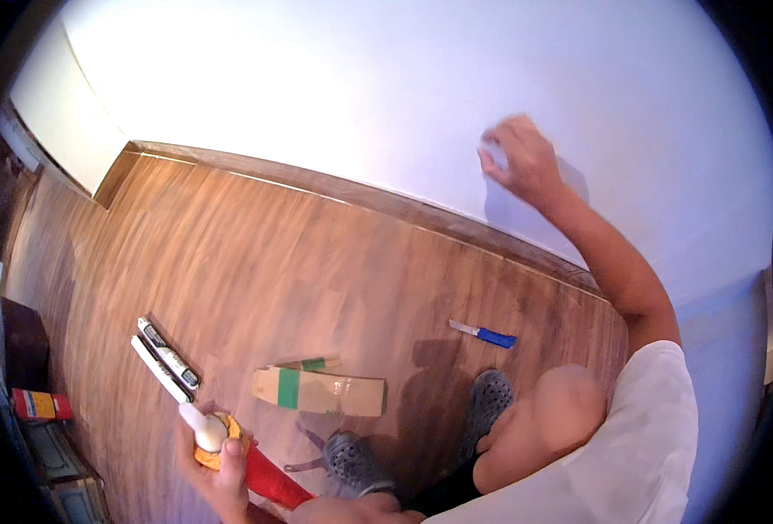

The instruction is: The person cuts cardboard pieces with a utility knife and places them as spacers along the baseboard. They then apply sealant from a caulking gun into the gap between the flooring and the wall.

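Observation:
In my left hand point(216, 467), low at the left, is what looks like a caulking gun point(273, 479) with a red barrel, an orange collar and a pale nozzle pointing up and left. My fingers and thumb close around its collar end; my lap hides its lower part. My right hand point(526, 162) is raised at the upper right, close to the white wall, slightly blurred. Its fingers are bent, with a gap to the thumb, and nothing shows between them.
Two white cartridges point(166, 358) lie side by side on the wooden floor point(255, 262). Beside my shoes point(356, 463) are cut cardboard pieces point(316, 391) with green tape. A blue utility knife point(494, 338) lies nearer the skirting board point(360, 203). A red container point(41, 404) stands far left.

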The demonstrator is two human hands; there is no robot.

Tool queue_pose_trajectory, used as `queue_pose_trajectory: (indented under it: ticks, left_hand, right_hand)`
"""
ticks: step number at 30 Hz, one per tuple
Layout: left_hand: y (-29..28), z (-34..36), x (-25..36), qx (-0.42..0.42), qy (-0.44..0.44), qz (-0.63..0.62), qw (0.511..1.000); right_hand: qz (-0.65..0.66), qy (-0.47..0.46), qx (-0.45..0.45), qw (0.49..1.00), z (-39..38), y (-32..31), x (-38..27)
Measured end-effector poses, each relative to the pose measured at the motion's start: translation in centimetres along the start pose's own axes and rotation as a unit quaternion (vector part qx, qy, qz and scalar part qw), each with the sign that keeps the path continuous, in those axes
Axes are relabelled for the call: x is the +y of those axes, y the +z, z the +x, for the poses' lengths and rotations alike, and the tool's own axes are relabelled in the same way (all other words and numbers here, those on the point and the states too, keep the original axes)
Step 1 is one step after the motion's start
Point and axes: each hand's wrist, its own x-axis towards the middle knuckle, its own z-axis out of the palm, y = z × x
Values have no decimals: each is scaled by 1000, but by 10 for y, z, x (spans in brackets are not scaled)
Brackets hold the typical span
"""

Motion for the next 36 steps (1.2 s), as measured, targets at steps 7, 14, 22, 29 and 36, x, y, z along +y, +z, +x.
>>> queue_pose_trajectory:
  ticks: [7,14,22,29,36]
  left_hand:
    - [-88,-50,29,153,47,39,986]
    - [-220,-220,107,217,273,29,937]
    - [-248,-353,127,414,243,71,875]
    - [-322,-332,128,431,245,32,868]
    - [-470,-212,68,493,305,-65,812]
  right_hand:
    - [298,0,-200,933,-25,65,-147]
    - [561,-250,-305,728,2,79,-460]
    - [778,-166,-397,457,-35,-22,-746]
    - [682,-73,-506,523,-61,64,-648]
    - [588,77,-524,611,-46,187,-507]
